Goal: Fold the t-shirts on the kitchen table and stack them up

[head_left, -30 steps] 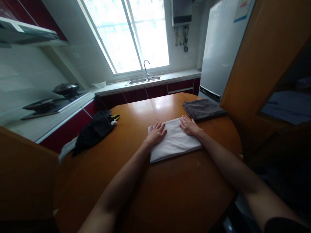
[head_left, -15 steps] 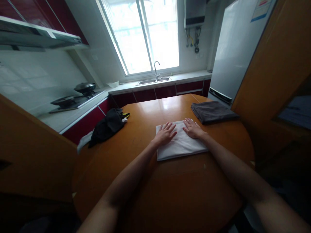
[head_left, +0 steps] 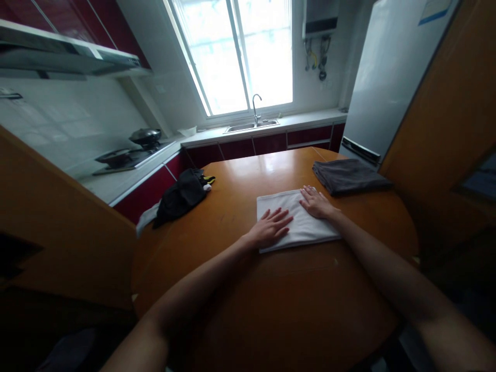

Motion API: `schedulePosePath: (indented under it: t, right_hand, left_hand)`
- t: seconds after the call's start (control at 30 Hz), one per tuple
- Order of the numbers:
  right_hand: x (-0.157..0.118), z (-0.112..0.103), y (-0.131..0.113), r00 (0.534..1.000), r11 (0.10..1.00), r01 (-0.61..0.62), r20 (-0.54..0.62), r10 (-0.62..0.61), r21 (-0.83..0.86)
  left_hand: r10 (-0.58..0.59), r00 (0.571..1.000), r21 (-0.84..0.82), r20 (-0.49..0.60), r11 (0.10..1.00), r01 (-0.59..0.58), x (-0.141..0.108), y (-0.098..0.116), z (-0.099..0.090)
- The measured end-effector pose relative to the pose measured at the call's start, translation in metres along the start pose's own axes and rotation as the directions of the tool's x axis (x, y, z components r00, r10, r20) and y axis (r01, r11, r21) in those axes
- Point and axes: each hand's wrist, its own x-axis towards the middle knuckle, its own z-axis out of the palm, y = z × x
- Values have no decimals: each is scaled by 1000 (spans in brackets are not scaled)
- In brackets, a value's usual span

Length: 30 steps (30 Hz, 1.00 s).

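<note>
A folded white cloth point(head_left: 306, 231) lies flat on the brown wooden table point(head_left: 248, 289). My left hand point(head_left: 272, 227) rests palm down on its left part, fingers spread. On its far right part lies my right hand point(head_left: 316, 202), also palm down with the fingers stretched out. Both hands press on the cloth without gripping it. A folded dark grey cloth point(head_left: 351, 176) sits beyond my right hand, near the table's right edge.
Black clothing point(head_left: 184, 195) with a yellow trim and a pale piece lies heaped at the table's left edge. Behind the table are a counter with a sink point(head_left: 248, 127), a stove with pans point(head_left: 145, 136) and a fridge point(head_left: 382, 77) at right.
My left hand has slid nearer to me over the white cloth, from its far left part toward the middle. My right hand stays at the far right. The view has shifted slightly left.
</note>
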Motion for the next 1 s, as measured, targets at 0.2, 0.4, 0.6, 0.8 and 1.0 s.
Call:
schedulePosePath:
  t: [0.2,0.4,0.6,0.8,1.0]
  right_hand:
    - [2,1,3,1000,1000,-1,3,1,-18]
    - [2,1,4,1000,1000,5,11,-5,-12]
    - [2,1,6,1000,1000,9,4,-9,-17]
    - [1,-2,4,1000,1000,7,11,-7,-20]
    - [2,-2,5,1000,1000,7,4,-7,-10]
  left_hand:
    - [98,995,-87,35,992,-95,-28,1,-9]
    - [106,985,-254,-133,957,-138,-73,-20,-27]
    - [104,992,-183,-70,976,-116,-90,-18,-34]
    - [159,985,2,-69,987,-160,-84,-1,-33]
    - [154,987,198,-38,969,-144,-85,8,-36]
